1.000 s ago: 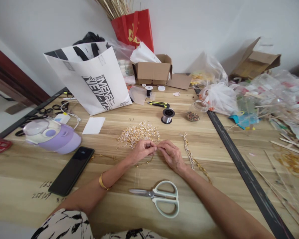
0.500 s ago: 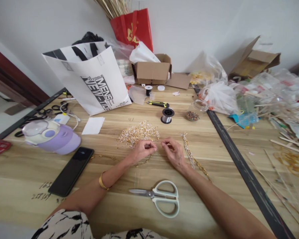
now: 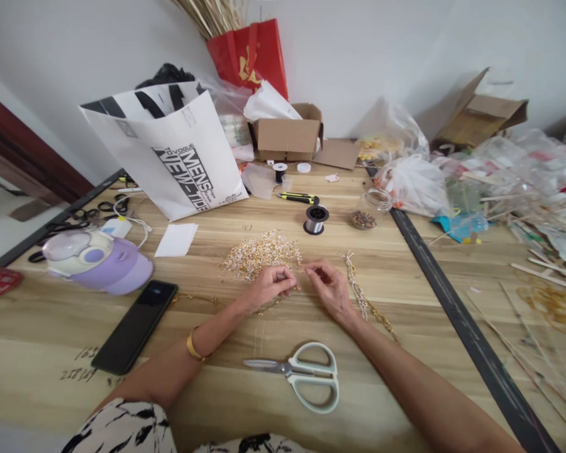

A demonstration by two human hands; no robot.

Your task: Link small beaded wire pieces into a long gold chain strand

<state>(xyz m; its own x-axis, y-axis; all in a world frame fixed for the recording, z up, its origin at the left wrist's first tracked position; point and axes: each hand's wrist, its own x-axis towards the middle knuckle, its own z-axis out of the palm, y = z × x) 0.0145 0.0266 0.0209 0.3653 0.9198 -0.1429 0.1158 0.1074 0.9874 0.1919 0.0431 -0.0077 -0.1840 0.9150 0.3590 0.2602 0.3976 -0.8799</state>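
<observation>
My left hand is pinched closed at the front of a heap of small gold and clear beads. A thin beaded strand trails from beneath its fingers to the left across the table, and a tiny reddish-gold bead shows at the fingertips. Just across a narrow gap, my right hand also pinches with thumb and forefinger; whatever is between them is too small to make out. Finished-looking beaded strands lie right beside my right wrist. Scissors with pale green handles rest between my forearms, blades pointing left.
Beyond the beads are a wire spool, a yellow-black cutter knife and a jar of beads. A phone and a purple-white cup sit left. Bags, boxes and a white paper bag line the back.
The left fingers have turned slightly, and a small reddish-gold bead now shows at their tips. My right hand stays almost in place.
</observation>
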